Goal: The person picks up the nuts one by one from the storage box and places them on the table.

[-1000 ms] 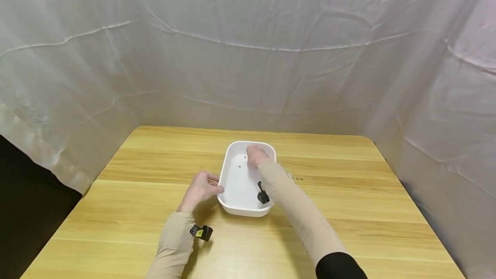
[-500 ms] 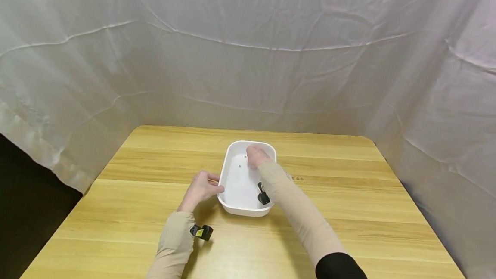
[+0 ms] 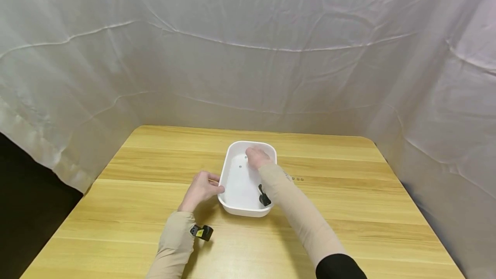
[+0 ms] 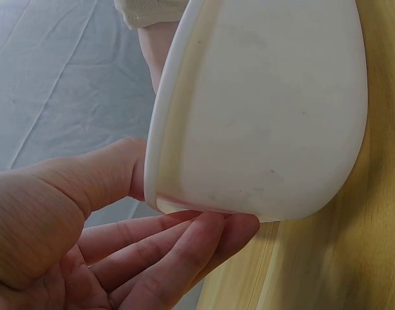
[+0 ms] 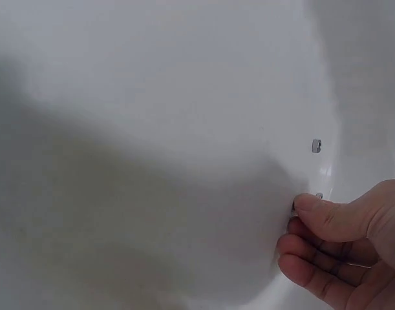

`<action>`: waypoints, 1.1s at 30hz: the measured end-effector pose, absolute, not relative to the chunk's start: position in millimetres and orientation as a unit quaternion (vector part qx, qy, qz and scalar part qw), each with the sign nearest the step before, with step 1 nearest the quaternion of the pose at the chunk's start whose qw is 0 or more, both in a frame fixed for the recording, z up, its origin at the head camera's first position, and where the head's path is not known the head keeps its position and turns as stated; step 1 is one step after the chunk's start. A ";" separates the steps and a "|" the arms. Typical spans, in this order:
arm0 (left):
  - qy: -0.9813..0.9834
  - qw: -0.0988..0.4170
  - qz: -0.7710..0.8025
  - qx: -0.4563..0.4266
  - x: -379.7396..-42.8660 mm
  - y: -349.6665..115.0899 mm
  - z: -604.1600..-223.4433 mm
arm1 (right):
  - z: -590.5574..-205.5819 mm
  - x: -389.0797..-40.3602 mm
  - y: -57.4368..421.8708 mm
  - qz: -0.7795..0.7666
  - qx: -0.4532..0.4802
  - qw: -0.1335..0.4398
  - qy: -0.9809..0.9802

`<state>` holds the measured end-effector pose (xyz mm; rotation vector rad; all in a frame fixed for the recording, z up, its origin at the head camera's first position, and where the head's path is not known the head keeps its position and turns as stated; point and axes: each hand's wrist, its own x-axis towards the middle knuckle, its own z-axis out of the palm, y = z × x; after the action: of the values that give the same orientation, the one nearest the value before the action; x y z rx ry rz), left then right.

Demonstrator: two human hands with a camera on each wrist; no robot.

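A white rectangular tray with rounded corners (image 3: 245, 212) stands on the wooden table. My left hand (image 3: 199, 190) holds its left side, thumb over the rim and the other fingers against the outer wall (image 4: 268, 123). Inside the far end, my right hand (image 3: 257, 157) reaches down to the tray floor. In the right wrist view its thumb and forefinger pinch a small metal nut (image 5: 293, 207), mostly hidden by the fingertips. One loose nut (image 5: 317, 146) lies close by on the tray floor; another (image 5: 319, 196) shows just behind the thumb.
On the table (image 3: 348, 210), right of the tray, several small nuts (image 3: 298, 179) lie in a row, partly hidden by the right sleeve (image 3: 294, 201). A pale fabric curtain (image 3: 248, 76) hangs around the back and sides.
Almost nothing differs. The tray and right hand have shifted very slightly in the head view; the left hand keeps its hold on the rim.
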<state>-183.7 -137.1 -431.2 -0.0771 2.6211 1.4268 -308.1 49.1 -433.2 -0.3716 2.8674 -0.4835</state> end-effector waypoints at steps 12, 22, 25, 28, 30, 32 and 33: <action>0.876 0.081 0.475 -0.032 -184.8 -137.2 -433.0 | -435.2 -312.4 51.9 -0.124 -0.148 0.108 0.975; 0.873 0.087 0.478 -0.036 -184.1 -137.7 -432.2 | -430.3 -313.5 53.9 -0.135 -0.166 0.085 0.973; 0.874 0.085 0.476 -0.036 -183.7 -137.6 -432.3 | -429.5 -312.6 54.5 -0.138 -0.168 0.083 0.973; 0.875 0.085 0.476 -0.032 -183.8 -137.7 -432.2 | -428.3 -313.2 54.7 -0.136 -0.170 0.085 0.972; 0.875 0.084 0.476 -0.029 -183.7 -137.9 -431.8 | -428.3 -315.7 54.6 -0.137 -0.169 0.091 0.972; 0.875 0.084 0.476 -0.028 -183.8 -137.9 -431.7 | -428.0 -318.0 54.5 -0.140 -0.164 0.099 0.971; 0.875 0.084 0.475 -0.026 -183.9 -137.9 -431.5 | -429.8 -320.6 55.0 -0.142 -0.167 0.097 0.971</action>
<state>-183.9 -137.9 -431.5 -0.0780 2.6114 1.4185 -320.6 55.0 -429.8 -0.4958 2.8747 -0.4197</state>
